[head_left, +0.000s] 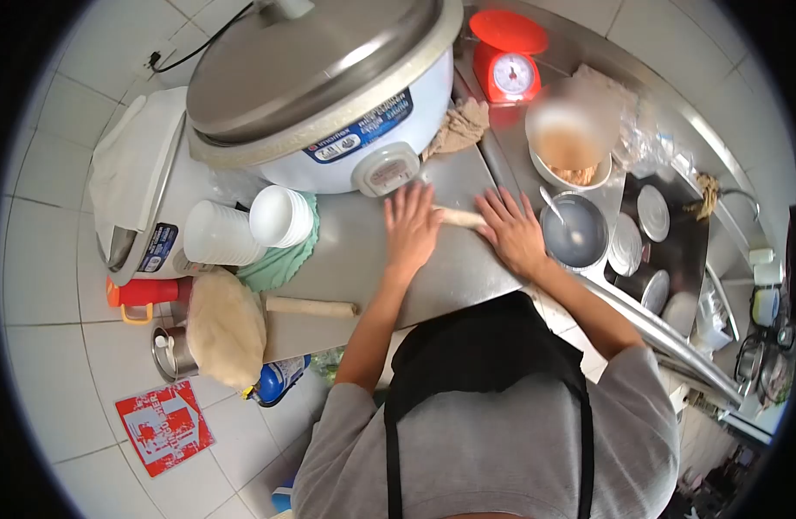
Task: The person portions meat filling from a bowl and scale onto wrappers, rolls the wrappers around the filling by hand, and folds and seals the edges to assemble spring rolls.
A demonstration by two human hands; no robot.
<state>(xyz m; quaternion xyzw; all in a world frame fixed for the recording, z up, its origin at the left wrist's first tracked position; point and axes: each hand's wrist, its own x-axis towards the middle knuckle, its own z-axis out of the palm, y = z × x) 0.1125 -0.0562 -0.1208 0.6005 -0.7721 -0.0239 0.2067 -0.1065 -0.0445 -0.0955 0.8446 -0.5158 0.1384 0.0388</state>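
Note:
A pale roll (458,218), which looks like dough, lies on the steel worktop (450,264) with both palms over its ends. My left hand (411,227) is flat on its left end, fingers stretched forward and slightly apart. Over the right end rests my right hand (510,229), its fingers also straight and spread. Only the middle of the roll shows; its ends are hidden beneath the hands. Farther left, a second pale cylinder (311,307) lies near the worktop's front edge. To the right of my right hand stands a metal bowl (574,230) with a spoon (556,210) in it.
A large rice cooker (320,78) stands ahead, with stacked white tubs (281,216) on a green cloth (277,264) to its left. A big pale lump (227,329) sits at the left edge. A red scale (509,65) and a white bowl (573,177) stand back right.

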